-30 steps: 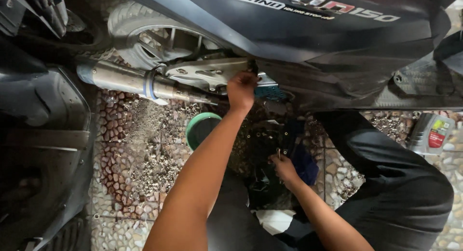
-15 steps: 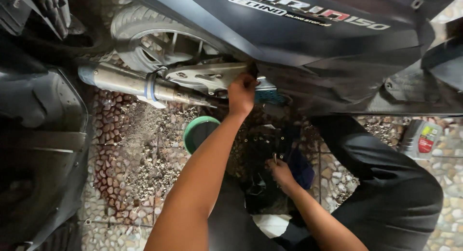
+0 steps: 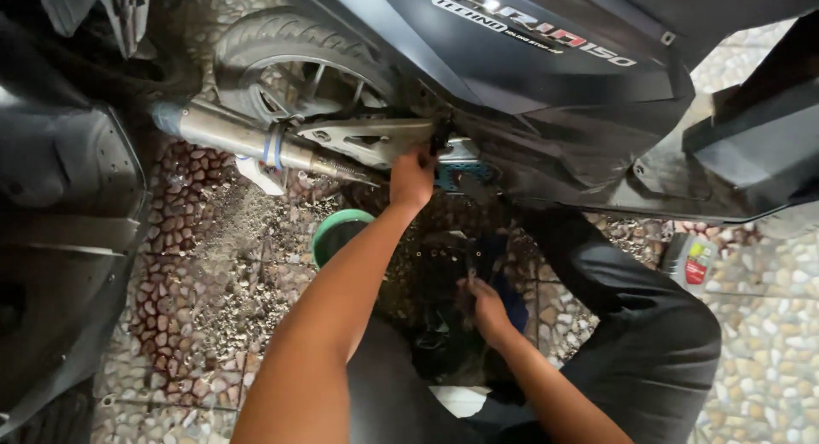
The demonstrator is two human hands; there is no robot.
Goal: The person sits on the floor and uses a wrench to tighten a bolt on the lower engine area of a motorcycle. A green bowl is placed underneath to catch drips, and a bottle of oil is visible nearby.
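Two hands at work, both low beside a dark scooter (image 3: 546, 77) parked on a pebble-set floor (image 3: 768, 350). Grit and dark oily stains lie over the stones under the machine. A second dark scooter body (image 3: 60, 239) fills the left edge.

Around: rear wheel (image 3: 290, 56) upper left, chrome exhaust pipe (image 3: 247, 141) running across below it, a pale engine cover (image 3: 367, 141) just beside the pipe's end. A green bowl (image 3: 328, 235) sits on the stones, partly hidden behind the left forearm. A grey bottle with a red label (image 3: 689, 261) stands near the right edge. The person's knee in dark trousers (image 3: 648, 342) blocks much of the floor at right.

Left hand (image 3: 412, 178): arm stretched forward, fingers closed at a dark fitting (image 3: 442, 137) under the scooter's side panel; what it pinches cannot be told.
Right hand (image 3: 485, 307): lower, well apart from the left, curled around a thin dark tool (image 3: 469, 269) over a blue cloth (image 3: 512, 295).
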